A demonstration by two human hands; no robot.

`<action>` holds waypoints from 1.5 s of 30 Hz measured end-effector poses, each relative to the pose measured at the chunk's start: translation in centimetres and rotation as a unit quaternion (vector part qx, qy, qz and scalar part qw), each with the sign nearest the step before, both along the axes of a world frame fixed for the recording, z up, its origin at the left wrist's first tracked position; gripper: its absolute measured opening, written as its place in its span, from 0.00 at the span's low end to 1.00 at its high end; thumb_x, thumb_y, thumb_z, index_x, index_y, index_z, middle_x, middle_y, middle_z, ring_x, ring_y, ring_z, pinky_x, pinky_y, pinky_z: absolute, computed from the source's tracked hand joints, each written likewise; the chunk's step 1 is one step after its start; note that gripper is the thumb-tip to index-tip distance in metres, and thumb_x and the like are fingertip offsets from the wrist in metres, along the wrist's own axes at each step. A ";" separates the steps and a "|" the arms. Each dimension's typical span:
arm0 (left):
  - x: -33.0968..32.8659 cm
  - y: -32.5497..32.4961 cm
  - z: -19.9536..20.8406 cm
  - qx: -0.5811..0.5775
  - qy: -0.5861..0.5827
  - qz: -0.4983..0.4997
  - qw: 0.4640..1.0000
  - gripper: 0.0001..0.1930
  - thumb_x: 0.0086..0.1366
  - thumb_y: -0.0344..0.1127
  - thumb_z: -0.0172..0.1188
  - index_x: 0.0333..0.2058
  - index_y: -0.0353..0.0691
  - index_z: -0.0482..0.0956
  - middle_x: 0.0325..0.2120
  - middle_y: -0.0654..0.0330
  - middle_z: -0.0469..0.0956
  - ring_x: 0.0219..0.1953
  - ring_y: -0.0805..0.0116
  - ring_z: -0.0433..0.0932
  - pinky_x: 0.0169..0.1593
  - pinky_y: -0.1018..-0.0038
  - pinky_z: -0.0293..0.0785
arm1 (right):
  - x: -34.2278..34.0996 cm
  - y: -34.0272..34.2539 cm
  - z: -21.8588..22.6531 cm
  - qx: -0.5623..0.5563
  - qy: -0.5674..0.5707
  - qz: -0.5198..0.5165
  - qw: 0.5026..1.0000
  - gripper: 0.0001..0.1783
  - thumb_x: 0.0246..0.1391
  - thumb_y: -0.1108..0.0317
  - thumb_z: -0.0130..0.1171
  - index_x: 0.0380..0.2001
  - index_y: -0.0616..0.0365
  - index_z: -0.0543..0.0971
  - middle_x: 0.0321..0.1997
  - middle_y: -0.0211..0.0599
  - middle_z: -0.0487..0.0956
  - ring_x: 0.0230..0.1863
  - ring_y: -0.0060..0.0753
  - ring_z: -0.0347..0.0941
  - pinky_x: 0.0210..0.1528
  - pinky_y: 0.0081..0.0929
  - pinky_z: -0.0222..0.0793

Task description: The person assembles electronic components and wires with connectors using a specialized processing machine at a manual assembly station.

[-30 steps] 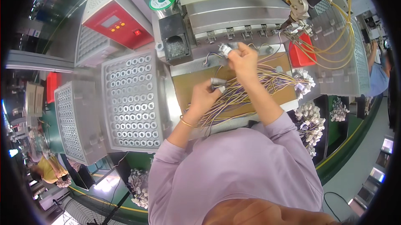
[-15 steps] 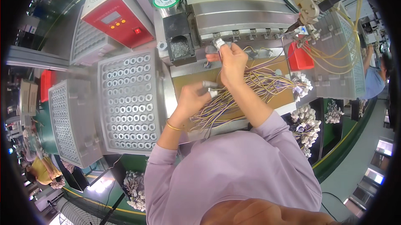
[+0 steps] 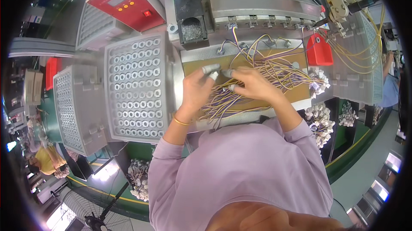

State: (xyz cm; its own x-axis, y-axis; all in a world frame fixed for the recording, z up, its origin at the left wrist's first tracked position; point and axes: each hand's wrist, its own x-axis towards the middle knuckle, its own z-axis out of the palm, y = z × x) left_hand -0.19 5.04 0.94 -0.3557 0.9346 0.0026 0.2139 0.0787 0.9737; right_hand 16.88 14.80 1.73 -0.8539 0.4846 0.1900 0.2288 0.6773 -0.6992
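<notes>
A: Put the clock's middle where the fingertips nearly meet. Where are the hands?
B: The left hand [image 3: 197,88] sits toward eight, a yellow band [image 3: 181,122] round its wrist. The right hand [image 3: 256,85] is between three and four.
A: How is each one gripping?
B: On the left, the thumb and forefinger are bent close together. On the right, the forefinger points toward the left hand, with a gap between it and the thumb. Pale covers hide the tips, so I can't tell whether either hand pinches anything.
A: And the wires [image 3: 286,76]?
B: A loose bundle, yellow and dark, lies across the brown board [image 3: 195,61], from six o'clock round to three, partly under the right hand. Its white plugs [image 3: 318,83] gather at three, by the board's end.
A: What's farther up?
B: A metal bar with clips [image 3: 283,21] at one o'clock; a wire runs up into the clip near twelve. At eleven, a black box [image 3: 191,27] holds clear bits.
A: And out to the sides?
B: A tray [image 3: 110,102] of metal rings at nine, and a red bin [image 3: 321,51] between two and three.
</notes>
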 end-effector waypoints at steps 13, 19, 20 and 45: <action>0.7 -1.8 -0.1 -0.078 0.023 -0.004 0.997 0.13 0.45 0.21 0.57 0.33 0.36 0.78 0.20 0.68 0.75 0.19 0.84 0.66 0.19 0.82 0.61 | 0.0 -0.3 0.6 -0.143 0.008 -0.046 0.989 0.13 0.40 0.75 0.54 0.34 0.62 0.74 0.28 0.43 0.74 0.28 0.35 0.73 0.30 0.26 0.68; -3.8 -0.5 1.8 0.221 0.318 -0.073 0.919 0.14 0.41 0.21 0.58 0.31 0.39 0.79 0.15 0.58 0.69 0.18 0.62 0.67 0.21 0.71 0.63 | -2.0 -1.0 2.1 -0.173 0.011 -0.045 0.984 0.11 0.43 0.73 0.55 0.33 0.63 0.75 0.24 0.38 0.73 0.24 0.27 0.68 0.27 0.21 0.65; -5.0 -0.4 0.5 0.192 0.308 -0.068 0.929 0.10 0.44 0.27 0.58 0.29 0.39 0.77 0.18 0.57 0.72 0.21 0.60 0.70 0.24 0.69 0.66 | -2.2 -1.1 2.3 -0.163 0.015 -0.056 0.985 0.09 0.43 0.74 0.55 0.31 0.65 0.74 0.22 0.39 0.71 0.21 0.30 0.67 0.25 0.23 0.63; -0.4 -0.8 2.7 0.026 -0.310 0.006 0.950 0.20 0.54 0.25 0.56 0.47 0.31 0.67 0.37 0.59 0.73 0.32 0.74 0.74 0.31 0.81 0.73 | -2.8 -1.0 3.2 -0.351 0.137 -0.155 0.913 0.03 0.43 0.75 0.55 0.20 0.61 0.73 0.15 0.19 0.67 0.18 0.08 0.58 0.17 0.13 0.52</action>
State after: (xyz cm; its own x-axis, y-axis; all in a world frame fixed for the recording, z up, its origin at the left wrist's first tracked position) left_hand -0.60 4.23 3.61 -0.3149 0.9348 -0.1641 -0.4024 0.0251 0.9151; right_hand 14.05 13.84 4.97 -0.6215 0.7799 -0.0746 0.0840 -0.0283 -0.9961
